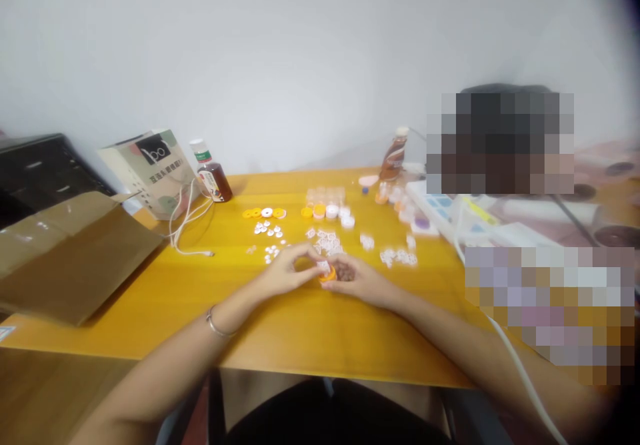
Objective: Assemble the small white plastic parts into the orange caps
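Note:
My left hand (287,272) and my right hand (363,280) meet over the wooden table (280,332). Between my right fingertips is a small orange ring-shaped cap (328,275). A small white piece (323,266) sits at the cap, pinched by my left thumb and fingers; blur hides its exact shape. Just beyond my hands lies a pile of white openwork pieces (327,241). Small white discs (273,253) are scattered past my left hand, and more white pieces (399,257) lie beyond the right one.
Orange and white caps (264,213) stand in a row at the back. Behind them are a dark bottle (215,182), a paper bag (157,172) and a white cable (183,222). A brown cardboard piece (75,252) covers the left. Another bottle (394,155) and a person (505,145) are at right.

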`<state>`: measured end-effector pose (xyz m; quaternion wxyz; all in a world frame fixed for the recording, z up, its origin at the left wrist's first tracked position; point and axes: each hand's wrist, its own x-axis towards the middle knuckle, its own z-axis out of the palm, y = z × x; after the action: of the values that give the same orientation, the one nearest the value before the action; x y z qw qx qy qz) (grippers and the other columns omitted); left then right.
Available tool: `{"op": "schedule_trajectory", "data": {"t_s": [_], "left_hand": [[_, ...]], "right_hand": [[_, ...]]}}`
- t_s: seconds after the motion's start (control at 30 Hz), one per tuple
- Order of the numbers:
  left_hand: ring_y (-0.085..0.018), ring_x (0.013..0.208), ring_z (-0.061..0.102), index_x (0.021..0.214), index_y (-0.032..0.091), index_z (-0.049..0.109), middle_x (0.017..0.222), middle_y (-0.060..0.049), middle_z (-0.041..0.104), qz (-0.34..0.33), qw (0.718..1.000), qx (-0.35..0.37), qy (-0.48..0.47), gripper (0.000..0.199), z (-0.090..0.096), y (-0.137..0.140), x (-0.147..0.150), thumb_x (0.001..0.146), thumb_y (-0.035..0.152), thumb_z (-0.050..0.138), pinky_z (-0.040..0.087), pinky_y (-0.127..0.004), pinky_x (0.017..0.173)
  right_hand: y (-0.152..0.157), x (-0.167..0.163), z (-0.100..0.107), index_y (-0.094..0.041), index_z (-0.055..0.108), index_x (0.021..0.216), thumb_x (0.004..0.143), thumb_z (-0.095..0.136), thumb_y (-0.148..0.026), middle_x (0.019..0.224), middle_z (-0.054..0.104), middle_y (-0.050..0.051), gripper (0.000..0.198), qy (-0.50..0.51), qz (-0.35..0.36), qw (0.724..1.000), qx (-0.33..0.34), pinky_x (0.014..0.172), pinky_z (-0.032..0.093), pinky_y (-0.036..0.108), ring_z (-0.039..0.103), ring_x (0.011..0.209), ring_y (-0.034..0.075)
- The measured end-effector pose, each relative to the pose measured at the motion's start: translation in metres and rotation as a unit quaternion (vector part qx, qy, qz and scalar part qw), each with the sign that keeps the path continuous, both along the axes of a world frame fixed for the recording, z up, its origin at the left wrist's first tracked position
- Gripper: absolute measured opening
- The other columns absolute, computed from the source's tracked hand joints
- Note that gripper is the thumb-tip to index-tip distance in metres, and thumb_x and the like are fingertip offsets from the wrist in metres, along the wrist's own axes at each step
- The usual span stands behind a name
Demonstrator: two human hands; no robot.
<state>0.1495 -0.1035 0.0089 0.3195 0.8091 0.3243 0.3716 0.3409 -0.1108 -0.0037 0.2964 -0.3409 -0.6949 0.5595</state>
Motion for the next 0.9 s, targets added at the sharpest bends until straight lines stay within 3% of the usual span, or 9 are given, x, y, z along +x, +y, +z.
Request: {"op": "schedule_trajectory", "data": {"t_s": [0.1,0.2,0.4,0.57,0.73,0.9], "left_hand": [[-0.014,0.081,0.058,0.084,0.014,0.058,0.085,-0.006,0.063,0.004,1.000,-0.022,-0.010,0.018,0.001,0.002,-0.001,0.077,0.030,0.060,0.045,-0.028,0.078],[-0.014,0.085,0.058,0.090,0.014,0.059,0.090,-0.006,0.063,0.013,0.999,-0.037,-0.027,0.019,0.002,0.004,-0.002,0.080,0.030,0.056,0.045,-0.028,0.082],[-0.015,0.083,0.059,0.089,0.015,0.061,0.088,-0.005,0.064,0.060,0.997,-0.037,-0.030,0.022,-0.001,0.012,-0.004,0.083,0.033,0.050,0.046,-0.027,0.080],[-0.015,0.089,0.058,0.094,0.018,0.061,0.096,-0.005,0.064,0.133,0.991,0.017,0.003,0.021,-0.009,0.024,-0.006,0.081,0.032,0.052,0.045,-0.028,0.084],[-0.016,0.092,0.057,0.097,0.018,0.059,0.100,-0.005,0.062,0.208,0.976,0.045,0.048,0.021,-0.008,0.051,-0.009,0.081,0.028,0.050,0.045,-0.030,0.082],[-0.018,0.094,0.056,0.101,0.016,0.057,0.105,-0.007,0.061,0.250,0.954,0.067,0.148,0.025,0.006,0.098,-0.007,0.077,0.021,0.052,0.043,-0.031,0.086]], "right_hand": [[0.001,-0.003,-0.001,-0.019,0.055,0.090,0.065,0.069,-0.036,0.080,0.058,-0.001,0.033,0.053,0.000,0.997,-0.061,0.068,0.043,0.027,0.056,0.074,0.013],[0.003,-0.003,-0.002,-0.018,0.055,0.090,0.062,0.071,-0.034,0.082,0.060,0.000,0.035,0.058,-0.010,0.994,-0.093,0.069,0.044,0.027,0.057,0.075,0.013],[0.005,-0.002,-0.004,-0.019,0.055,0.091,0.058,0.074,-0.030,0.082,0.060,-0.001,0.039,0.067,-0.031,0.991,-0.113,0.077,0.044,0.029,0.058,0.077,0.012],[0.006,-0.003,-0.008,-0.019,0.055,0.090,0.056,0.076,-0.031,0.080,0.060,-0.001,0.042,0.071,-0.031,0.990,-0.117,0.080,0.043,0.033,0.058,0.078,0.014],[0.008,-0.003,-0.010,-0.019,0.055,0.090,0.056,0.076,-0.030,0.082,0.059,0.000,0.042,0.075,-0.027,0.990,-0.117,0.081,0.043,0.032,0.058,0.079,0.014],[0.006,-0.003,-0.008,-0.019,0.056,0.089,0.054,0.077,-0.031,0.079,0.058,-0.001,0.043,0.078,-0.036,0.990,-0.112,0.081,0.044,0.032,0.057,0.076,0.013]]}}
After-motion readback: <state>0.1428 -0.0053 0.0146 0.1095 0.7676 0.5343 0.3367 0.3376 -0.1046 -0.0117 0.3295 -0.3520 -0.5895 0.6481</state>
